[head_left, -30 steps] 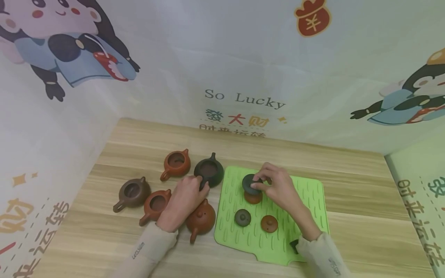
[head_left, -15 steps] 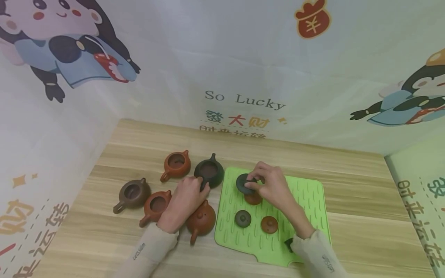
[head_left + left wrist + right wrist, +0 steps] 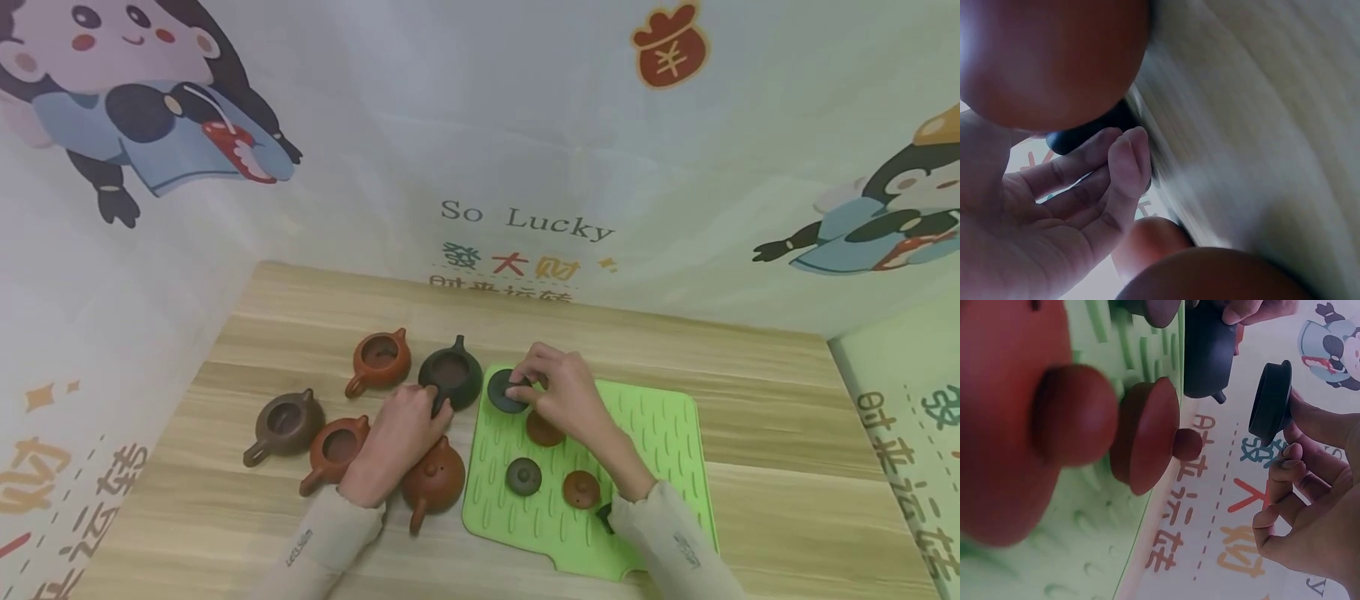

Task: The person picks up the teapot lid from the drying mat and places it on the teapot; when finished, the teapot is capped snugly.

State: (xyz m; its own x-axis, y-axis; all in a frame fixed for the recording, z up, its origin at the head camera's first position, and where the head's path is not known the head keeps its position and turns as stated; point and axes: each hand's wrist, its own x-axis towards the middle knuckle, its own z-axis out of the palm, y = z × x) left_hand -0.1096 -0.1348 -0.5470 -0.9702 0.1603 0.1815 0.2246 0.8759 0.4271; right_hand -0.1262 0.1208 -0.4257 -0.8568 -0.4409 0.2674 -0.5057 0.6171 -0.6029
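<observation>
Head view: right hand [image 3: 561,392] pinches the black lid [image 3: 501,392] at its top, over the left edge of the green mat [image 3: 652,433]. Left hand [image 3: 397,433] pinches the black teapot [image 3: 452,367] at its handle, just left of mat. Left wrist: fingers curled; contact obscured. Right wrist: lid held clear of mat, hollow underside facing away from fingertips.

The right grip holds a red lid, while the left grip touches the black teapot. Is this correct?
Not the colour: the right wrist view shows that the right grip holds a black lid, while the left grip touches the black teapot.
</observation>
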